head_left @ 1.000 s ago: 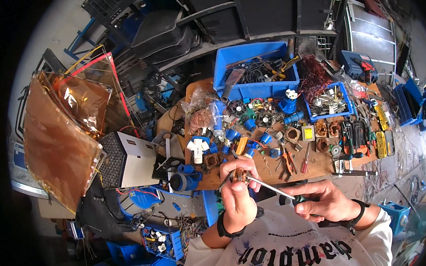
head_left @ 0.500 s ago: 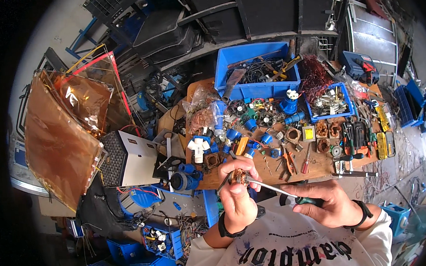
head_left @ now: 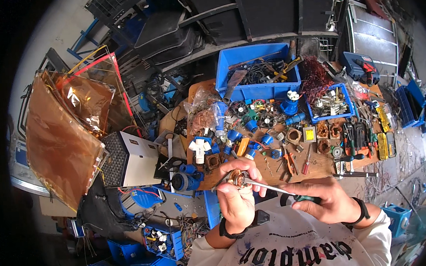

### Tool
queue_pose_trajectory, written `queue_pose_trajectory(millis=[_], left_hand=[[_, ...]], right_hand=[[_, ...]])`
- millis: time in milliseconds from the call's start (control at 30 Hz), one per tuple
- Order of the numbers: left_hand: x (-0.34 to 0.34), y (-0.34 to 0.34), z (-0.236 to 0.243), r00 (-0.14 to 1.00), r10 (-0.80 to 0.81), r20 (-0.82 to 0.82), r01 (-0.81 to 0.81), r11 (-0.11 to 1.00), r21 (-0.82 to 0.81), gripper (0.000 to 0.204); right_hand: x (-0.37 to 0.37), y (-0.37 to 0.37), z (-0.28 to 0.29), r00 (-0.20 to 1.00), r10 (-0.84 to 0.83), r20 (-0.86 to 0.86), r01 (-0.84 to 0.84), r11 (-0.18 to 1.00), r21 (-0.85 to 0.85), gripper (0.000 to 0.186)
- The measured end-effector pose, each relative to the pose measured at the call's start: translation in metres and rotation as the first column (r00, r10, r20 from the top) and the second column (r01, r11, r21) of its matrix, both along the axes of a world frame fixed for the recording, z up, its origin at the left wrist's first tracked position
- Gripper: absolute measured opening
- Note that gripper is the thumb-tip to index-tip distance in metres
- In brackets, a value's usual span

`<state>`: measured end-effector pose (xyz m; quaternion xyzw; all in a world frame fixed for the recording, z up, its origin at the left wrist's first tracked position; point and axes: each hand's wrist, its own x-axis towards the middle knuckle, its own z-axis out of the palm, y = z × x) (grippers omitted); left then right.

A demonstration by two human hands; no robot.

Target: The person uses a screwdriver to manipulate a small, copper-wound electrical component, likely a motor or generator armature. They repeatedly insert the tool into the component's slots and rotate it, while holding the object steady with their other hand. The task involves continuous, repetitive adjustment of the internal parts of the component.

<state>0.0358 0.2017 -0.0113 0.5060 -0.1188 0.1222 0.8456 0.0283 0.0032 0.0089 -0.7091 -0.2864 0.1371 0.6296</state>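
Observation:
My left hand (head_left: 237, 201) is closed around a small copper-wound part (head_left: 237, 177), which looks like a motor winding, above the table's near edge. A dark, thin piece sticks out on its left side. With my right hand (head_left: 326, 199) I grip a screwdriver (head_left: 268, 187) by its green and black handle. Its long metal shaft points left, and the tip meets the copper part between the fingers of my left hand. The exact contact spot is too small to make out.
On the wooden table (head_left: 290, 170) lie orange pliers (head_left: 289, 163), a red-handled screwdriver (head_left: 307, 160) and several blue plug parts. Behind stand a large blue bin (head_left: 258, 89) of cables and a smaller blue tray (head_left: 331, 114) of metal pieces. A white box (head_left: 138, 160) is at left.
The copper part has turned slightly in my left hand, and its fingers have shifted around it. The screwdriver has moved slightly, its tip still against the part.

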Motion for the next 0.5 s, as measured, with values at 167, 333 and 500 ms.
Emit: queue_pose_trajectory(millis=[167, 333, 500], left_hand=[[-0.003, -0.001, 0.005, 0.995, -0.078, -0.064, 0.071, 0.991, -0.112, 0.057], [-0.005, 0.003, 0.005, 0.983, -0.163, -0.087, 0.148, 0.977, -0.156, 0.059], [-0.006, 0.001, 0.004, 0.987, -0.149, -0.065, 0.142, 0.985, -0.097, 0.058]], right_hand=[[-0.001, -0.008, 0.021, 0.987, -0.048, 0.153, 0.077, 0.979, -0.188, 0.044], [-0.006, -0.014, 0.031, 0.987, -0.072, 0.141, 0.102, 0.971, -0.216, 0.044], [-0.007, -0.016, 0.036, 0.985, -0.046, 0.169, 0.092, 0.957, -0.274, 0.047]])
